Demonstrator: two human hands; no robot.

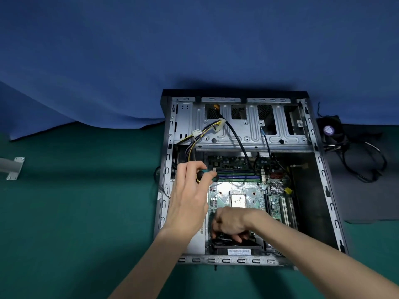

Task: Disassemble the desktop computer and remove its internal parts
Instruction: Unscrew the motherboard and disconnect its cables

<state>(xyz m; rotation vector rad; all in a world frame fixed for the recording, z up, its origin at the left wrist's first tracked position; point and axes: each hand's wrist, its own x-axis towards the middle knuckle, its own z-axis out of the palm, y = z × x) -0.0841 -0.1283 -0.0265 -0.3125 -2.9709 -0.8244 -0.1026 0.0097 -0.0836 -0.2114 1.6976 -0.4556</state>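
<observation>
Partly hidden black part [236, 245] in right hand [232, 223] — left hand [187, 201] grips screwdriver [202, 175].

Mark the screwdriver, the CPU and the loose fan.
screwdriver [201, 175], head view, on its black handle end.
CPU [238, 200], head view, middle of its metal lid.
fan [328, 130], head view, on its purple hub label.

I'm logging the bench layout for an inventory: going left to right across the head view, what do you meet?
From the left: metal bracket → left hand holding screwdriver → right hand → white expansion slots → loose fan → black cables.
</observation>
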